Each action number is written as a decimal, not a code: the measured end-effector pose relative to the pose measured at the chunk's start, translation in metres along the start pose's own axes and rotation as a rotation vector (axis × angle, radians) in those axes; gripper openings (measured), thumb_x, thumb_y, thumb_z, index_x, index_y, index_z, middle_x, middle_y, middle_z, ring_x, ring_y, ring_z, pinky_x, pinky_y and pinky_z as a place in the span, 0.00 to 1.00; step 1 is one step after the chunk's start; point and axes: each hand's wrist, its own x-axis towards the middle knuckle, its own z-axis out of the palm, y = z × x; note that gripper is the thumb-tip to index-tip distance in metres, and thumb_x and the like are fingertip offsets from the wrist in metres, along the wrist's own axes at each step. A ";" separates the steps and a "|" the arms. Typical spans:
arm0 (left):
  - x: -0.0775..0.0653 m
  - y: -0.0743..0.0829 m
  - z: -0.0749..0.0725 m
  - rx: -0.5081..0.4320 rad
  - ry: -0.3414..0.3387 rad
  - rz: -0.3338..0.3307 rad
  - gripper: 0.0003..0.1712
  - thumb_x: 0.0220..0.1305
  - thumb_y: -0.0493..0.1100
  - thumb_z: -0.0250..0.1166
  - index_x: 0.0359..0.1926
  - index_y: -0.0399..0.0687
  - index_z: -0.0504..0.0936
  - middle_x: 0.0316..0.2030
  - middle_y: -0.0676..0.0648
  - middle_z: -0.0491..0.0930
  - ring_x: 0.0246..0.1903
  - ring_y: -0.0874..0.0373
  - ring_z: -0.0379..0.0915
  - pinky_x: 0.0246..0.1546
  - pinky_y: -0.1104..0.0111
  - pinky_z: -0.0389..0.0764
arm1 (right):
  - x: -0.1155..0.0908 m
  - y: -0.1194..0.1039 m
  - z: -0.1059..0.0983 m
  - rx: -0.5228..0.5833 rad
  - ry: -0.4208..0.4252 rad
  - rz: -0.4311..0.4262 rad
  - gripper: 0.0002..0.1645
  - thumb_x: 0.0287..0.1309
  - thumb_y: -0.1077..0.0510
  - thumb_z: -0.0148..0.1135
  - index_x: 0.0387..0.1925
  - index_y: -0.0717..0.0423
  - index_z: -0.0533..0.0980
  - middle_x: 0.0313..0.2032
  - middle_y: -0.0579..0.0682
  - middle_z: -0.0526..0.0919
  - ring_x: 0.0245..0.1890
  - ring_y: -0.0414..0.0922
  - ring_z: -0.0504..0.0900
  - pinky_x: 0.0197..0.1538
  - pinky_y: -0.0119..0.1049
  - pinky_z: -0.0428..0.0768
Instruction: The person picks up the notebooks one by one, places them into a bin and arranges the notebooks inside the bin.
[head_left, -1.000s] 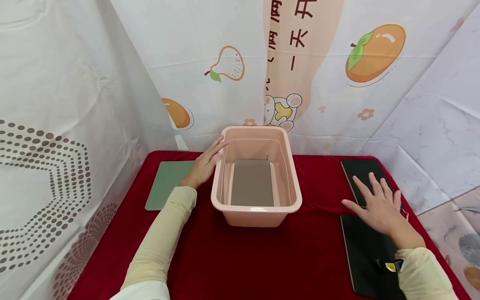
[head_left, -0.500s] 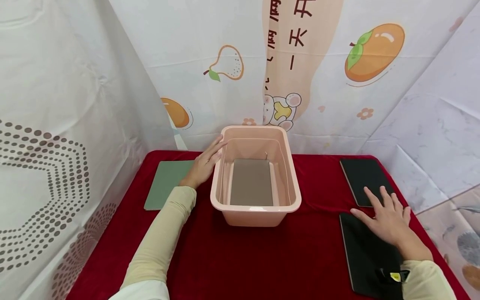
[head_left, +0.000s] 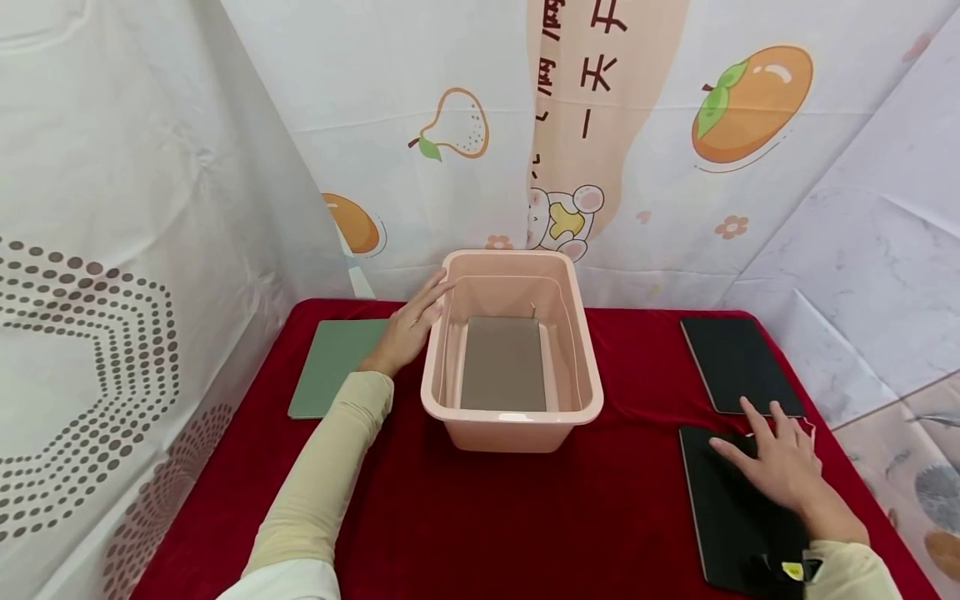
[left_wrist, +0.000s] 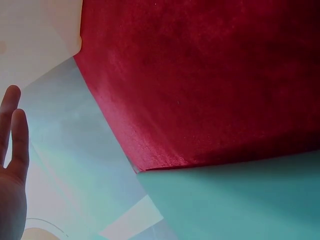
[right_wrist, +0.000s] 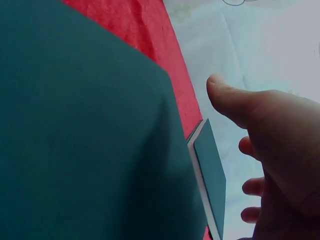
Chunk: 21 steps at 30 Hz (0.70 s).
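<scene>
- Table covered in deep red velvety cloth (head_left: pixel 517 525), spreading beneath both hands
- Pale pink rectangular plastic basin (head_left: pixel 513 417), just right of the left hand (head_left: pixel 407 331)
- Flat green rectangular book (head_left: pixel 333 362), left of that hand
- Flat black rectangular book (head_left: pixel 716 517), below the right hand (head_left: pixel 783 465)
- Second flat black rectangular book (head_left: pixel 738 362), just beyond the right fingertips

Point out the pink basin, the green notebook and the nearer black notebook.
Pink basin (head_left: pixel 512 436), head view: outside of its front wall.
Green notebook (head_left: pixel 337 358), head view: bare part of its cover.
Nearer black notebook (head_left: pixel 731 518), head view: bare part of its cover.
</scene>
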 end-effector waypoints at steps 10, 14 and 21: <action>0.000 0.000 0.001 -0.008 0.006 0.005 0.30 0.80 0.65 0.40 0.75 0.68 0.67 0.78 0.75 0.48 0.79 0.57 0.54 0.75 0.42 0.60 | -0.001 0.015 0.010 0.114 -0.056 0.011 0.62 0.69 0.34 0.54 0.79 0.68 0.34 0.69 0.89 0.39 0.63 0.90 0.46 0.55 0.85 0.52; 0.000 -0.001 0.001 -0.004 0.002 0.004 0.31 0.80 0.66 0.39 0.75 0.68 0.67 0.78 0.75 0.48 0.79 0.57 0.54 0.75 0.42 0.60 | 0.000 0.022 0.012 0.097 -0.059 0.015 0.64 0.69 0.36 0.57 0.77 0.75 0.34 0.66 0.90 0.45 0.62 0.87 0.50 0.57 0.83 0.55; 0.000 -0.005 0.002 -0.008 0.008 0.016 0.30 0.80 0.65 0.40 0.75 0.66 0.67 0.78 0.73 0.49 0.79 0.57 0.54 0.75 0.43 0.60 | 0.003 0.025 0.008 0.010 -0.012 -0.009 0.62 0.64 0.38 0.64 0.71 0.85 0.48 0.62 0.88 0.60 0.58 0.80 0.63 0.56 0.79 0.62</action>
